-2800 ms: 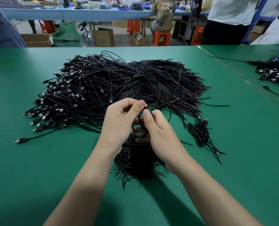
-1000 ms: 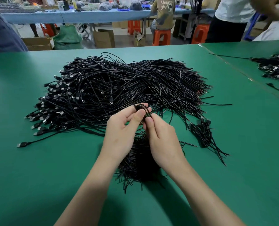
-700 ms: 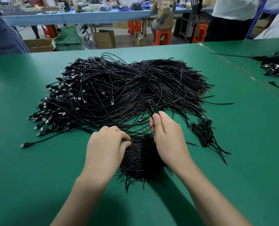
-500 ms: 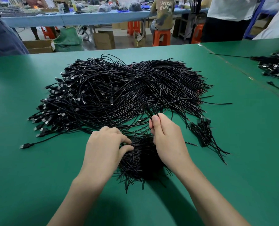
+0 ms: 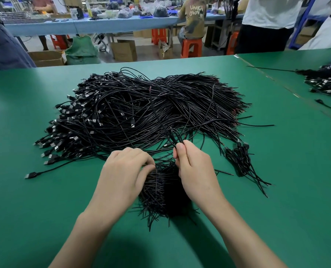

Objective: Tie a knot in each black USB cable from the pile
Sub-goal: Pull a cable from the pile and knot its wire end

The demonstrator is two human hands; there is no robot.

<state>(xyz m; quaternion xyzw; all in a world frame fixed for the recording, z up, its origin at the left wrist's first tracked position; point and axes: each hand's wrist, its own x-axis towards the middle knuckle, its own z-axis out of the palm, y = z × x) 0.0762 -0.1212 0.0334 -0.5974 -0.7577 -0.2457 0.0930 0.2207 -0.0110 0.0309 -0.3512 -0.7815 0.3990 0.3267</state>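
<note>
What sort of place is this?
Probably a factory or assembly workshop: a pile of identical black USB cables on a green work table, a long blue bench with bagged parts behind, and brown cardboard boxes on the floor.

Beyond the green table (image 5: 35,219)
Orange stools (image 5: 191,42), cardboard boxes (image 5: 124,52) and a green sack (image 5: 81,50) stand by a blue table (image 5: 83,28).

The right hand (image 5: 196,171) pinches a thin black USB cable (image 5: 172,135) between thumb and forefinger, and a narrow loop of it stands just above the fingertips (image 5: 180,147). Beyond them, a big tangled pile of black cables (image 5: 141,109) spreads over the flat green table top (image 5: 45,209). The left hand (image 5: 125,172), fingers curled, pinches into a dense black bunch of loose cable ends (image 5: 160,192) lying between both hands.
</note>
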